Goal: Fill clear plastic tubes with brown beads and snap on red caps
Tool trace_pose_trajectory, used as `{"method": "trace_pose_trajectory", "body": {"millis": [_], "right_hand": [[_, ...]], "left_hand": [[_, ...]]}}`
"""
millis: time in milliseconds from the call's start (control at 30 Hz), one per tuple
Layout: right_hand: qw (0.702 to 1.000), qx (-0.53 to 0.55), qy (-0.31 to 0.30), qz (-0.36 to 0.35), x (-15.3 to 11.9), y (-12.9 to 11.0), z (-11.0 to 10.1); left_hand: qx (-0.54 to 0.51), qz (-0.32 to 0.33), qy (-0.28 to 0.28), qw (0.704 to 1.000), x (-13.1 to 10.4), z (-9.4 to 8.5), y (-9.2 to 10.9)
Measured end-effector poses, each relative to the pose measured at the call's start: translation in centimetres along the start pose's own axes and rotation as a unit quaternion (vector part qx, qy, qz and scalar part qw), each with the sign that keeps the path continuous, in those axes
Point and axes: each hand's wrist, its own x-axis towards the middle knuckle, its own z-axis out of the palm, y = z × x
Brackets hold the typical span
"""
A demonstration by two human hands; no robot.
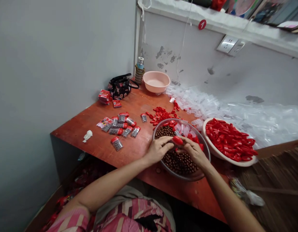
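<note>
Above a metal basin [207,153] my two hands meet at a shiny red plastic cap [177,140]. My left hand [161,148] is closed, its fingertips pinching the cap's left side. Closed too, my right hand [193,150] grips the cap from the right; whether a clear container sits beneath it is hidden by my fingers. Small round brown balls [180,163] fill much of the basin. Toward the basin's far side lie small clear plastic containers [185,129] and more red caps.
Filled red-capped containers [118,130] lie on the red table [91,151] at left. A white basin [209,145] of red caps [228,140] stands at right, before piled clear containers [236,112]. Farther back are a pink basin [156,88], black bag [120,87] and bottle [140,62].
</note>
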Motion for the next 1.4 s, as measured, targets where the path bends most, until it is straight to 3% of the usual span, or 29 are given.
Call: {"method": "trace_pose_trajectory", "body": {"millis": [33, 67, 133, 200, 267, 333, 433, 567, 633, 733, 833, 900, 1000, 1100, 1167, 1267, 1300, 1400], "right_hand": [[0.990, -0.133, 0.016, -0.047, 0.5, 0.0, -1.0], [0.960, -0.264, 0.024, -0.094, 1.1, 0.1, -1.9], [0.862, -0.475, 0.001, -0.179, 2.2, 0.5, -3.4], [0.762, -0.597, -0.051, -0.247, 3.3, 0.9, -4.3], [0.695, -0.652, -0.088, -0.290, 4.3, 1.4, -4.7], [0.662, -0.673, -0.103, -0.314, 5.1, 1.7, -5.0], [0.647, -0.682, -0.090, -0.328, 5.9, 2.1, -5.2], [0.666, -0.669, -0.063, -0.323, 6.0, 2.7, -5.4], [0.689, -0.646, -0.074, -0.321, 5.6, 2.8, -5.2], [0.761, -0.576, -0.037, -0.296, 4.0, 2.1, -4.9], [0.830, -0.515, -0.021, -0.212, 1.1, 0.9, -4.7], [0.833, -0.524, -0.082, -0.157, -1.0, 0.3, -4.5], [0.791, -0.587, -0.156, -0.065, -2.9, -0.1, -2.9], [0.775, -0.610, -0.167, 0.014, -2.3, 0.1, 0.1], [0.810, -0.568, -0.139, 0.037, -1.0, 0.4, 2.1], [0.837, -0.533, -0.116, 0.047, 0.5, 0.9, 3.4], [0.854, -0.506, -0.112, 0.049, 0.7, 1.2, 3.3], [0.942, -0.322, -0.075, 0.059, 0.4, 1.8, 2.1]], "left_hand": [[-0.014, -0.018, 0.022, 0.999, 0.0, -0.7, -0.1], [-0.022, -0.034, 0.044, 0.998, 0.1, -1.6, -0.3], [-0.023, -0.054, 0.090, 0.994, 0.2, -3.8, -1.0], [-0.012, -0.068, 0.122, 0.990, 0.4, -6.0, -1.7], [-0.003, -0.086, 0.137, 0.987, 0.3, -7.7, -2.1], [-0.008, -0.099, 0.128, 0.987, 0.0, -8.3, -2.2], [-0.062, -0.118, 0.100, 0.986, -0.6, -7.5, -1.9], [-0.151, -0.155, 0.069, 0.974, -0.9, -5.7, -2.0], [-0.155, -0.164, 0.070, 0.972, -0.7, -5.7, -2.3], [-0.065, -0.148, 0.133, 0.978, -0.1, -7.6, -3.1], [0.126, -0.115, 0.197, 0.965, 0.4, -10.8, -4.4], [0.229, -0.122, 0.213, 0.942, 0.5, -12.8, -5.4], [0.310, -0.126, 0.213, 0.918, 0.5, -14.2, -6.3], [0.326, -0.085, 0.210, 0.918, 0.7, -12.9, -5.9], [0.313, -0.048, 0.197, 0.928, 0.8, -11.1, -4.7], [0.266, 0.013, 0.143, 0.953, 0.7, -7.8, -2.5], [0.244, 0.029, 0.122, 0.962, 0.7, -6.8, -1.8], [0.186, 0.041, 0.062, 0.980, 0.8, -4.1, -0.4]]}}
